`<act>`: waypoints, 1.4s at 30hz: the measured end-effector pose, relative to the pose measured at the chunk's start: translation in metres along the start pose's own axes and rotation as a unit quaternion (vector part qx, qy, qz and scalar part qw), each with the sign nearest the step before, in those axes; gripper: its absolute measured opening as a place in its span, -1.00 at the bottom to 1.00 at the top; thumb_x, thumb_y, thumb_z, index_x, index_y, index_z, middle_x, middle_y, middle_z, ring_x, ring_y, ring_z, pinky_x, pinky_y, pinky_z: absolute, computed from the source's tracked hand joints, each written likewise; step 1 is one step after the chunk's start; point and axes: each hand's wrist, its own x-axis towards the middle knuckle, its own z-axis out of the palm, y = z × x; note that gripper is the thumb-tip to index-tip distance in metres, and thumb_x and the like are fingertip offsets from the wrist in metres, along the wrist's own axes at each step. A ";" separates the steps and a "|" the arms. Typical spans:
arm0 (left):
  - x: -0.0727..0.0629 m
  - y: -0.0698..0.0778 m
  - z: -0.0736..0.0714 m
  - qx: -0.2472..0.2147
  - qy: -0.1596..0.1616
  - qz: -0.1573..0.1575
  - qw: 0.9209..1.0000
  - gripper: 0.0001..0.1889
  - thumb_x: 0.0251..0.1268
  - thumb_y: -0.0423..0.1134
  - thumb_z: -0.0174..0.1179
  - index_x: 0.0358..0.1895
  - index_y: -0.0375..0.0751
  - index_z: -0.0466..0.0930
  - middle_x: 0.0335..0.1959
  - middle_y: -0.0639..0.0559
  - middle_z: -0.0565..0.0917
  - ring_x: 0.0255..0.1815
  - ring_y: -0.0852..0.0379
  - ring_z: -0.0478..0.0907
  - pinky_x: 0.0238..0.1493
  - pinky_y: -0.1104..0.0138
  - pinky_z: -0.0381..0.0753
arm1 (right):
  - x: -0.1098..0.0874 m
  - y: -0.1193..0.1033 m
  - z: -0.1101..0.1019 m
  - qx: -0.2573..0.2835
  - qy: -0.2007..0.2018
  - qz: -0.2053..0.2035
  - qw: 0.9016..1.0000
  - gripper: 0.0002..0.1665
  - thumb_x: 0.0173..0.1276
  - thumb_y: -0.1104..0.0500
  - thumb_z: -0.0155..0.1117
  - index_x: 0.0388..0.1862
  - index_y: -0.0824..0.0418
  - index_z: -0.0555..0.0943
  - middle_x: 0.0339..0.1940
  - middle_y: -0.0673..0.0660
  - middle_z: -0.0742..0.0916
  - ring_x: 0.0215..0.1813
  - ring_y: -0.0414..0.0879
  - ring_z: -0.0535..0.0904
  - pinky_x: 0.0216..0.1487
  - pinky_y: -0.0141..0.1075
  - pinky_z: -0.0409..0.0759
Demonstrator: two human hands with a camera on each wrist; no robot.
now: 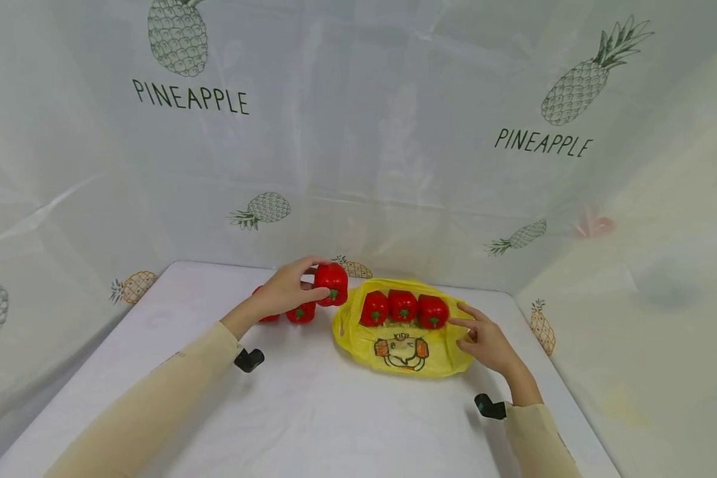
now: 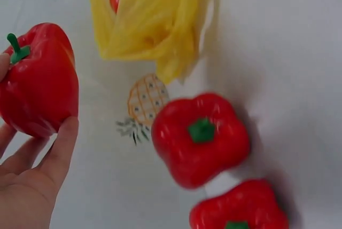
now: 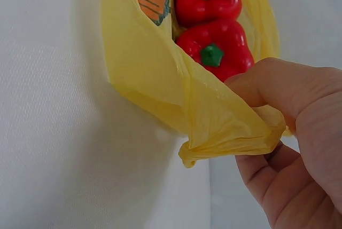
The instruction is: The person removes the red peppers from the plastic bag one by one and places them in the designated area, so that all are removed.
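Observation:
My left hand (image 1: 291,287) grips a red bell pepper (image 1: 331,284) with a green stem, raised left of the yellow plastic bag (image 1: 366,352). In the left wrist view, fingers and thumb wrap the held pepper (image 2: 45,87). Two more peppers rest on the table beneath that hand, one pepper (image 2: 197,138) with its stem facing up. Inside the bag three peppers stand in a row, the middle pepper (image 1: 403,305) among them. My right hand (image 1: 486,338) pinches the bag's right end; in the right wrist view the yellow plastic (image 3: 224,127) passes between thumb and fingers.
A white cloth covers the table (image 1: 334,425). Behind it hangs a pale curtain (image 1: 358,166) printed with pineapples. Black wrist mounts, such as the left mount (image 1: 249,360), sit below both hands.

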 end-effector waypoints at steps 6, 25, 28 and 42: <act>-0.005 -0.011 -0.034 0.020 0.012 0.010 1.000 -0.30 0.41 -0.04 0.44 0.55 0.08 0.37 0.45 -0.09 0.53 0.42 -0.22 0.52 0.23 -0.04 0.71 | 0.001 0.000 -0.001 0.005 -0.004 0.010 1.000 -0.46 0.32 0.42 0.45 0.31 0.33 0.69 0.66 0.36 0.34 -0.42 -0.18 0.42 -0.35 -0.42 0.50; -0.033 -0.082 -0.105 0.058 0.036 -0.028 0.997 -0.25 0.54 0.04 0.30 0.64 -0.09 0.24 0.59 -0.20 0.34 0.53 -0.35 0.35 0.29 -0.19 0.64 | -0.001 0.001 -0.001 0.007 -0.001 0.021 1.000 -0.45 0.32 0.42 0.46 0.31 0.30 0.70 0.67 0.35 0.33 -0.41 -0.15 0.44 -0.36 -0.43 0.52; -0.038 -0.092 -0.112 0.064 0.035 -0.045 0.996 -0.24 0.54 0.08 0.29 0.65 -0.08 0.23 0.60 -0.21 0.33 0.54 -0.37 0.33 0.28 -0.22 0.63 | -0.001 0.001 -0.001 0.007 0.000 0.019 1.000 -0.45 0.31 0.42 0.46 0.31 0.30 0.69 0.67 0.36 0.33 -0.42 -0.16 0.44 -0.37 -0.43 0.52; -0.060 -0.134 -0.125 0.064 0.026 -0.102 0.992 -0.27 0.58 0.02 0.23 0.65 -0.14 0.19 0.59 -0.34 0.32 0.55 -0.45 0.25 0.35 -0.38 0.47 | -0.001 0.001 -0.002 -0.003 0.001 0.004 1.000 -0.46 0.32 0.41 0.46 0.30 0.31 0.69 0.65 0.37 0.35 -0.46 -0.20 0.40 -0.38 -0.40 0.47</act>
